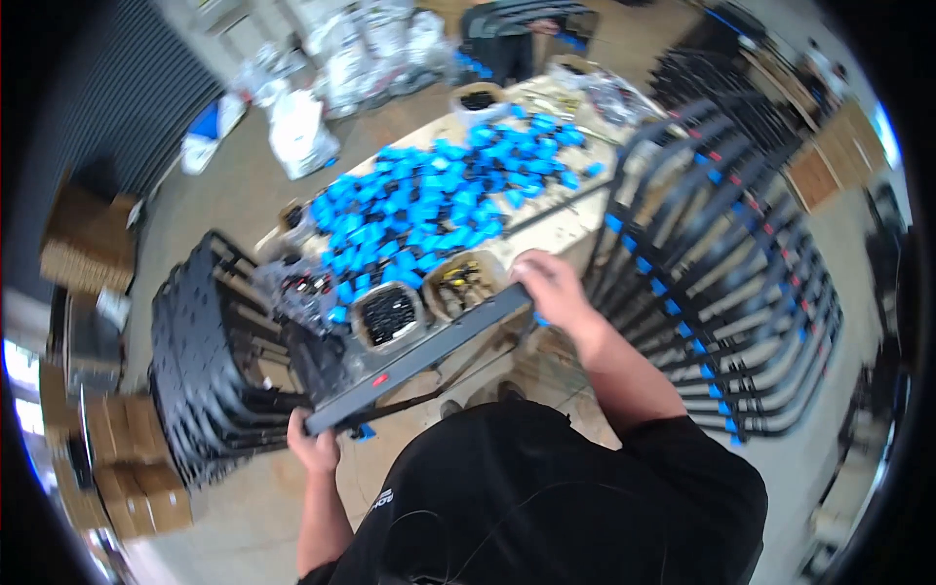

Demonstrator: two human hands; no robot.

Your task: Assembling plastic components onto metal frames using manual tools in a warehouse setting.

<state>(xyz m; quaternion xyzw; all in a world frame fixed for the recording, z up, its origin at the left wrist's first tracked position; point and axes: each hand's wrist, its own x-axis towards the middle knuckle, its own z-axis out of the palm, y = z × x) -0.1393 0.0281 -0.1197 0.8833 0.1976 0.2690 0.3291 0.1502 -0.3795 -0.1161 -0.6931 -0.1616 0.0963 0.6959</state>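
Observation:
Across my front I hold a long dark grey bar-shaped frame [419,359], tilted up to the right, with a small red mark on its face. Thinner black tubes show below it. My left hand [314,447] is closed round its lower left end. At its upper right end, my right hand [548,285] grips the edge, its fingertips partly hidden. Just beyond the frame stand a tub of small black parts [388,314] and a tub of yellow and dark parts [462,283]. A wide heap of blue-and-black pieces [419,205] covers much of the table [561,232] behind them.
Black curved tube frames [721,283] with blue pieces stand in a row on the right. More dark grey frames [210,361] are stacked on the left. White sacks [297,132] lie beyond the table. Cardboard boxes [127,429] are piled at the far left.

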